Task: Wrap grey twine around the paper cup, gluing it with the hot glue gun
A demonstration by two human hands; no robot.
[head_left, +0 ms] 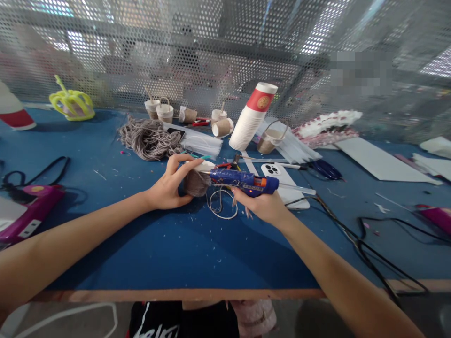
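Currently in hand: right hand [266,204] grips one blue glue gun [230,177]; left hand [174,183] holds one yarn-wrapped cup [196,184] at the gun's nozzle.
Small cups [165,114]: six beyond the glue gun, four upright, two lying.
Paper-cup stack [244,126]: one, beyond the gun.
Grey yarn [146,138]: one heap, beyond the gun, leftward.
Crowding the gun: one white phone [289,183], partly hidden behind it; one white cord loop [223,218] on its near side.

Soft light leaves shadows on the near side of the table [158,265]. Behind the table, bright glare streaks the mesh screen [211,42], everything beyond blurred; shapes stretch at the table's ends.
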